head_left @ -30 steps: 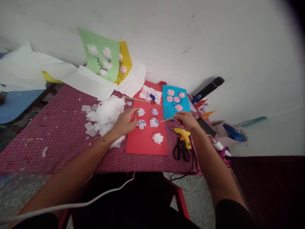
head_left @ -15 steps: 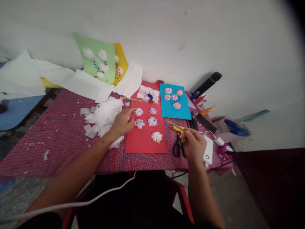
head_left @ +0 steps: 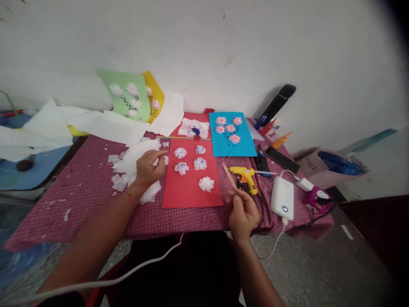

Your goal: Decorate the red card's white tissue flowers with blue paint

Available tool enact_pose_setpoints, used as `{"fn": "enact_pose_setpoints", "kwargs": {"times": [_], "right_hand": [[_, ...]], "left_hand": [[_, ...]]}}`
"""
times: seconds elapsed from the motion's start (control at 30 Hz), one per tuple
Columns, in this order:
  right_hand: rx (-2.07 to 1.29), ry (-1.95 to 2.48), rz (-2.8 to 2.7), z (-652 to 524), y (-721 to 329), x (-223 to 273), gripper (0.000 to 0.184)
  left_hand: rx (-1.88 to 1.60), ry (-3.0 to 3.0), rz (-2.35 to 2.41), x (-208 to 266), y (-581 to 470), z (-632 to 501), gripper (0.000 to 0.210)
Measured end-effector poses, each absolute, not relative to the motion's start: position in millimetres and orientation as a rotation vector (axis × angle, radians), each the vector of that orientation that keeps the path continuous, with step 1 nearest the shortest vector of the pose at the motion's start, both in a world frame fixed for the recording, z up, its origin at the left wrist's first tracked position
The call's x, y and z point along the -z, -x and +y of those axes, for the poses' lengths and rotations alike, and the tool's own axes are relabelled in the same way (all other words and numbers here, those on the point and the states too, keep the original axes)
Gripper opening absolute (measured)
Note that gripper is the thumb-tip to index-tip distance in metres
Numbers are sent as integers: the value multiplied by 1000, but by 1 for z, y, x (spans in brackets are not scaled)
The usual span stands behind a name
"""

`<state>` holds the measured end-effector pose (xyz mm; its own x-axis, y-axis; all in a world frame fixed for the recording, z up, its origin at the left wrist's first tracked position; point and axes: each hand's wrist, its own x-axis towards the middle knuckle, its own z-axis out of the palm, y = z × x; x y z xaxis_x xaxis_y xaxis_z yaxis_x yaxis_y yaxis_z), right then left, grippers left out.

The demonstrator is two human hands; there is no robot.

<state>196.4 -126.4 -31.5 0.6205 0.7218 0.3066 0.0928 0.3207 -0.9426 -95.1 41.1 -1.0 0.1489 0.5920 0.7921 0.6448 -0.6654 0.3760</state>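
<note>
My right hand (head_left: 243,213) pinches a flat wooden stick (head_left: 229,175) that points up and away, just right of the red sheet (head_left: 188,194). Over the heap of white tissue paper (head_left: 129,162), my left hand (head_left: 148,167) holds nothing I can see; its index finger stretches toward the sheet's left edge and the thumb is apart. Several tissue flowers speckled with purple-blue, such as this flower (head_left: 181,168), sit in two columns on the red sheet. Below them is a plain white tissue flower (head_left: 206,184). A yellow glue gun (head_left: 244,172) lies beyond the stick.
A blue card (head_left: 249,145) with pink-speckled flowers lies behind, beside a stained tissue (head_left: 188,127). Green (head_left: 116,83) and yellow cards lean on the wall. At right are a white power bank (head_left: 283,196), a dark phone-like slab (head_left: 281,159) and a purple box (head_left: 315,199).
My left hand has drawn back left from the flowers to the tissue heap. My right hand has come nearer me and left with the stick, uncovering the glue gun. The view has shifted.
</note>
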Motion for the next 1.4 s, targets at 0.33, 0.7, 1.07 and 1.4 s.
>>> {"fn": "enact_pose_setpoints", "kwargs": {"times": [0.33,0.7,1.07,1.4], "right_hand": [[-408,1234,-1138,-135,-199,38,34],[-220,1243,-1018,-122,-196,37,20],[-250,1351,-952,-120,-202,42,28],[-308,1199,-809,-123,-198,41,27]], "left_hand": [[1546,2308,-1013,2,95,39,30],[1617,2356,-1045,-2,88,35,22],[1595,2447,-1110,0,85,34,21],[1572,2533,-980,-8,76,23,19]]}}
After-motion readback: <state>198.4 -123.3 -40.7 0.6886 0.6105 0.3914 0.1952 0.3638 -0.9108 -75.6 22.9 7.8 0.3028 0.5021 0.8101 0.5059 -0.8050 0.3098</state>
